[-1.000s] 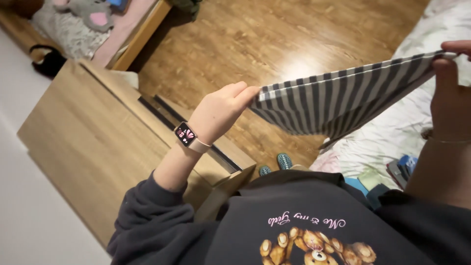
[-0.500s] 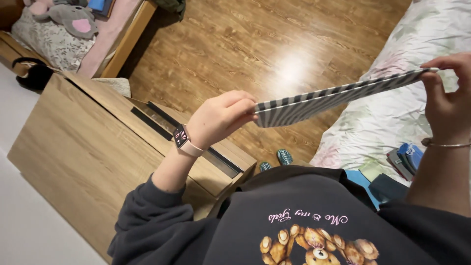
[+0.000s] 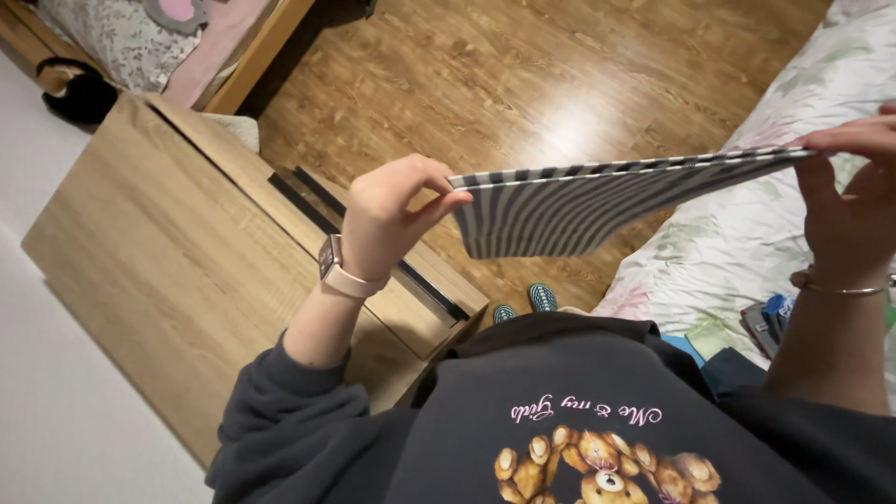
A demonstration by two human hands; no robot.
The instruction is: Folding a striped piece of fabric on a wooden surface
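The left hand (image 3: 390, 219) pinches one corner of a grey-and-white striped cloth (image 3: 579, 201) between thumb and fingers, while the right hand (image 3: 854, 210) grips the opposite corner, so the cloth (folded double, it seems, though the edge-on view makes that hard to judge) hangs stretched in the air over the wooden floor (image 3: 523, 84), between a wooden cabinet (image 3: 177, 271) and a floral bedspread (image 3: 747, 252).

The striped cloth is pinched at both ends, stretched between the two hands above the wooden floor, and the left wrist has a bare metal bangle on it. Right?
Not quite. The striped cloth is stretched between the left hand and right hand above the wooden floor, but the head view shows the left wrist wearing a watch with a pale strap. The thin bangle is on the right wrist.
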